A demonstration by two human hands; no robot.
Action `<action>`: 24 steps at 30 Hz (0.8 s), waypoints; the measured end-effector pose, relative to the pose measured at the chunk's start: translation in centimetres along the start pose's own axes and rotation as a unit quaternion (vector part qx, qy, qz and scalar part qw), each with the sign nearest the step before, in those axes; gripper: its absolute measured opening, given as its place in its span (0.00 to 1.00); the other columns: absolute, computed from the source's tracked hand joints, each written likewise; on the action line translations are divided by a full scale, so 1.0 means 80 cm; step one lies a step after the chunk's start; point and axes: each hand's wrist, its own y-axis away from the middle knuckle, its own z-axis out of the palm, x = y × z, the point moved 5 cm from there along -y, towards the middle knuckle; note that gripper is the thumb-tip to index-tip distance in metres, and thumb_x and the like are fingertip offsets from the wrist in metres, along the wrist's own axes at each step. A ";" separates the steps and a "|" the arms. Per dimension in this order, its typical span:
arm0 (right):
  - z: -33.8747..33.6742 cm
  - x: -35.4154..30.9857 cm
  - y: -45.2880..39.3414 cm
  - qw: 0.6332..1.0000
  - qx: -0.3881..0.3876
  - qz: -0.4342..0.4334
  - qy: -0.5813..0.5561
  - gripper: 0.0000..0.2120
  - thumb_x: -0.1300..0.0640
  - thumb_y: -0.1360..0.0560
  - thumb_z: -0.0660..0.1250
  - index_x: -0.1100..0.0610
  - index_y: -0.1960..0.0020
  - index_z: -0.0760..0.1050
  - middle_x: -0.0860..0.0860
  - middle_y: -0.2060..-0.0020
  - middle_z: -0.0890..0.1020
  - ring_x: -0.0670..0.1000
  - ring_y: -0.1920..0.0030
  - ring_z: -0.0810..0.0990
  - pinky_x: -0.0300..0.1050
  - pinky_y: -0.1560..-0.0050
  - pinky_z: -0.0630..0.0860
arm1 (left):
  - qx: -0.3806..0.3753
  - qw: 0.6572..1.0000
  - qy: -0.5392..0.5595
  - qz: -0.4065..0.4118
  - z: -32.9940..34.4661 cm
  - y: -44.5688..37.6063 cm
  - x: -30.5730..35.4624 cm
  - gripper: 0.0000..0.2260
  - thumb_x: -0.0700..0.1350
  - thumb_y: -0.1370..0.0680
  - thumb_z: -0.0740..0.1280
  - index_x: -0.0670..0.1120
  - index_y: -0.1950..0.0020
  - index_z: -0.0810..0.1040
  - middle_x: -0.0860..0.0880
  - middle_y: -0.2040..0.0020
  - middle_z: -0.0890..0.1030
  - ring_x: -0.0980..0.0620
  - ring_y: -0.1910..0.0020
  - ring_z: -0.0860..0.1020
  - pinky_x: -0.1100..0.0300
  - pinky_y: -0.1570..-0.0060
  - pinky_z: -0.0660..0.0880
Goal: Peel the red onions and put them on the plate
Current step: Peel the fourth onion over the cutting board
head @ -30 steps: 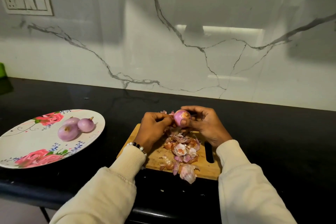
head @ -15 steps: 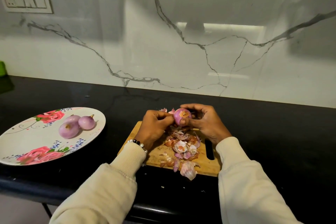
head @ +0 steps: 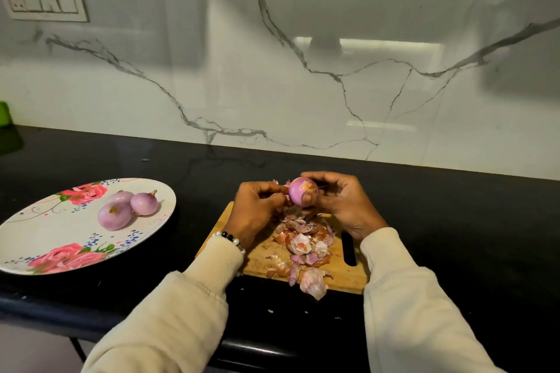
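Onion in work: small round pink-purple red onion [head: 302, 192], held above the far edge of the rectangular wooden chopping board [head: 342, 272], clear of its surface.
Right hands state: right hand [head: 344, 203] grips the onion, fingers curled behind it, thumb pressed on its near face.
Left hands state: left hand [head: 257, 206] has fingers curled, tips pinching at the onion's left side, apparently on a skin flap; the flap itself is too small to confirm.
Handling: judged light, firm, smooth; slippery once bare. Papery skin tears easily.
Hold points: grip across the round middle; pull skin from an end.
Finished onions: three peeled onions [head: 127, 209] lie touching on the round floral plate [head: 36, 239], left on the black table [head: 454, 221].
Waste: peel scraps [head: 306, 248] piled on the board.
Change: grip and onion position match the earlier frames; no visible progress.
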 end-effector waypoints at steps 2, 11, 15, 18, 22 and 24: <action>0.001 0.000 0.002 0.998 0.001 0.023 -0.054 0.25 0.58 0.37 0.77 0.61 0.42 0.81 0.58 0.46 0.84 0.55 0.49 0.86 0.47 0.56 0.84 | 0.010 0.999 0.034 -0.004 -0.001 0.003 0.004 0.08 0.32 0.23 0.66 0.40 0.54 0.84 0.44 0.58 0.85 0.44 0.56 0.84 0.50 0.53 0.82; -0.003 0.003 0.002 0.980 0.043 0.072 -0.178 0.17 0.63 0.28 0.70 0.64 0.40 0.78 0.62 0.44 0.81 0.54 0.54 0.86 0.43 0.61 0.83 | 0.049 0.996 -0.056 0.046 -0.009 -0.003 0.005 0.05 0.42 0.23 0.70 0.49 0.57 0.85 0.54 0.59 0.85 0.56 0.56 0.83 0.55 0.49 0.80; -0.005 0.005 0.001 0.970 0.064 0.098 -0.213 0.17 0.65 0.24 0.67 0.60 0.36 0.77 0.58 0.42 0.80 0.55 0.53 0.86 0.44 0.62 0.84 | 0.023 0.986 -0.139 0.094 -0.001 -0.003 0.006 0.05 0.48 0.24 0.72 0.50 0.57 0.86 0.53 0.59 0.85 0.55 0.55 0.82 0.53 0.49 0.79; -0.002 0.009 0.000 0.966 0.070 0.122 -0.218 0.10 0.65 0.23 0.66 0.62 0.43 0.79 0.62 0.41 0.79 0.56 0.52 0.84 0.44 0.64 0.83 | -0.011 0.988 -0.127 0.091 0.006 0.000 0.008 0.03 0.46 0.24 0.72 0.50 0.56 0.86 0.52 0.58 0.85 0.55 0.56 0.82 0.53 0.49 0.80; 0.007 0.010 0.000 0.972 0.039 0.122 -0.195 0.12 0.62 0.26 0.68 0.64 0.44 0.79 0.63 0.44 0.81 0.56 0.53 0.85 0.48 0.60 0.85 | -0.036 0.990 -0.111 0.085 0.009 0.001 0.006 0.07 0.50 0.25 0.71 0.47 0.55 0.86 0.50 0.60 0.86 0.49 0.56 0.83 0.47 0.48 0.79; 0.010 0.010 0.001 0.976 0.032 0.120 -0.181 0.10 0.63 0.25 0.68 0.63 0.44 0.80 0.62 0.47 0.82 0.55 0.54 0.86 0.48 0.59 0.85 | -0.037 0.989 -0.112 0.085 0.008 0.000 0.006 0.08 0.50 0.26 0.73 0.47 0.55 0.86 0.51 0.59 0.86 0.51 0.55 0.83 0.48 0.47 0.79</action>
